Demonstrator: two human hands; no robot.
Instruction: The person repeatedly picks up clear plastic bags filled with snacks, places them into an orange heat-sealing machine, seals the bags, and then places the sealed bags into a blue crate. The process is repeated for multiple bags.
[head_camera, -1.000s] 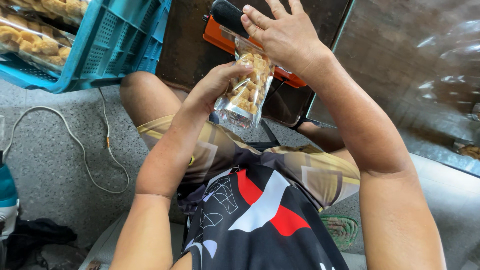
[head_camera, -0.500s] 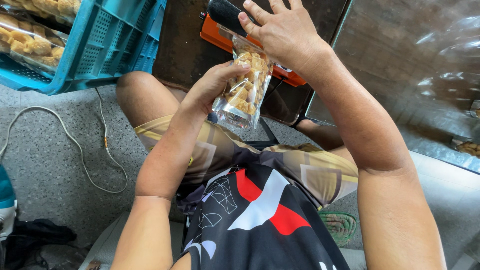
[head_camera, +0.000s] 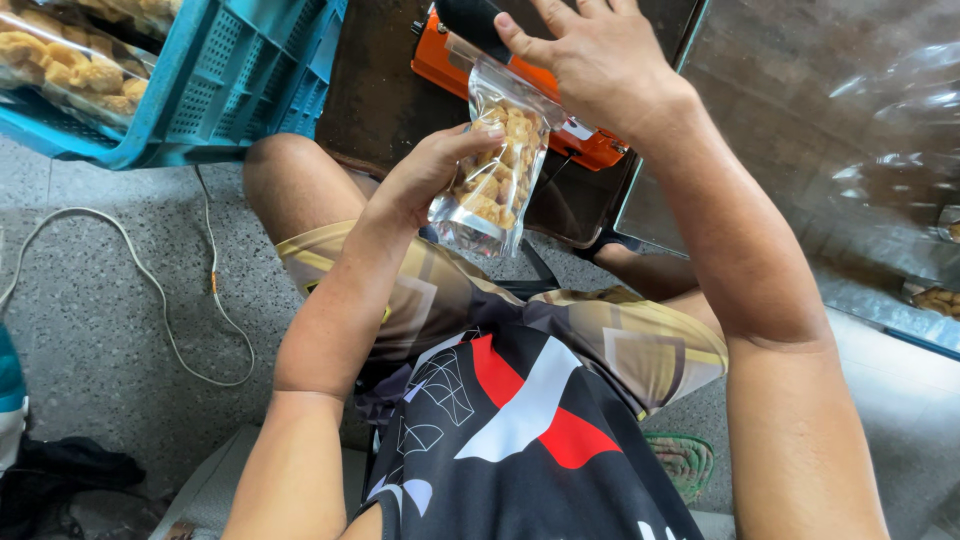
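Left grip (head_camera: 425, 180) wrapped around the left side of the bag (head_camera: 492, 165), thumb across its front, fingers behind, clamped on it; bag held upright, slightly tilted, above the lap in mid scene. Bag is clear plastic, filled with golden-brown fried snack pieces, its empty top edge reaching up into the sealer (head_camera: 520, 95). Right grip (head_camera: 590, 60) lies palm down on the sealer's black handle (head_camera: 470, 22), fingers spread and flat on top, pressing rather than curled round; thumb points left toward the handle end. Sealer is orange-bodied, sitting on a dark table (head_camera: 380, 90) at far centre, just beyond the knees. Bag top touches the sealer between the arm and the base; exact seam line hidden by the right hand. Far left: blue crate (head_camera: 240, 90) with slotted walls, holding more packed snack bags (head_camera: 70, 60). White cable (head_camera: 150, 290) loops over the grey speckled floor (head_camera: 90, 330) on the left. Right side: large sheet of clear plastic (head_camera: 840, 150) over a dark surface, a few snack pieces visible at its right edge. Person seated, patterned shorts, black top with red and white shapes near the bottom of the view. Green woven sandal (head_camera: 680, 460) near right, partly hidden by the shirt.
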